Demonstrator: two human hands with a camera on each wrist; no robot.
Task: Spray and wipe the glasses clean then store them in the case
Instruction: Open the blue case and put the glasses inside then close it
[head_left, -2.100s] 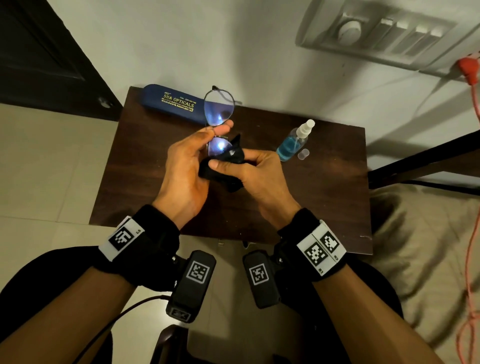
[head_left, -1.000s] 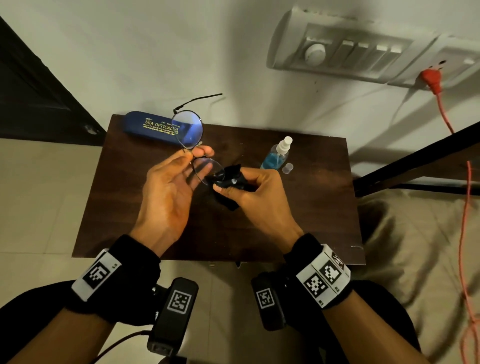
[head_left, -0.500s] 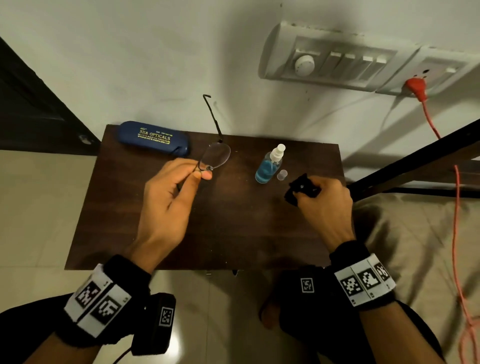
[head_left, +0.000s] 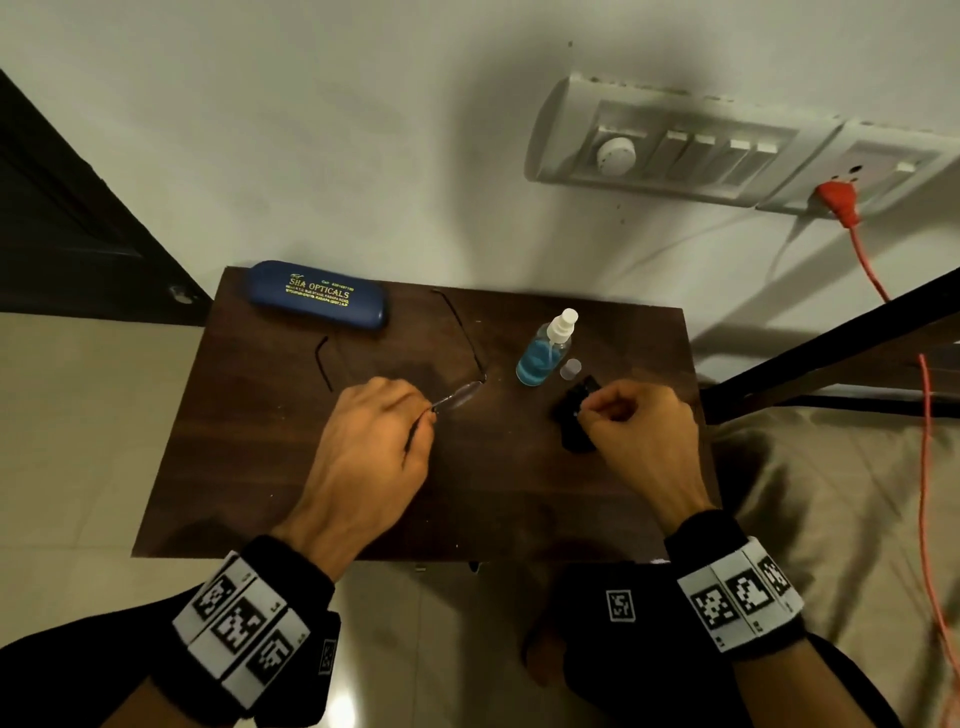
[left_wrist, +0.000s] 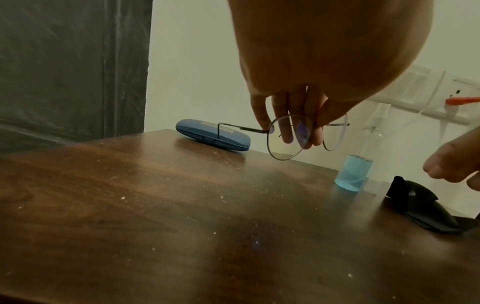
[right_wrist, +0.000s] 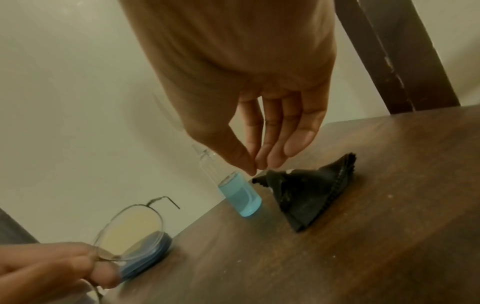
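Observation:
My left hand (head_left: 428, 413) pinches the thin-rimmed round glasses (head_left: 460, 397) near the bridge, holding them just above the middle of the dark wooden table (head_left: 311, 493) with the temples unfolded toward the wall. In the left wrist view the lenses (left_wrist: 283, 150) hang below my fingers. The black cloth (head_left: 569, 431) lies crumpled on the table at the right. My right hand (right_wrist: 255, 168) hovers just above the cloth (right_wrist: 306, 195), thumb and fingertips together, holding nothing. The spray bottle (head_left: 543, 356) of blue liquid stands behind the cloth. The blue case (head_left: 317, 293) lies closed at the back left.
A small clear cap (head_left: 570, 368) sits beside the bottle. The table stands against a white wall with a switch panel (head_left: 675, 150) and an orange plug and cord (head_left: 839, 205). A dark wooden rail (head_left: 831, 348) and beige bedding (head_left: 831, 519) are to the right.
My right hand carried the cloth away from the lens to the right and set it down by the bottle. My left hand turned palm down and lowered the glasses toward the table.

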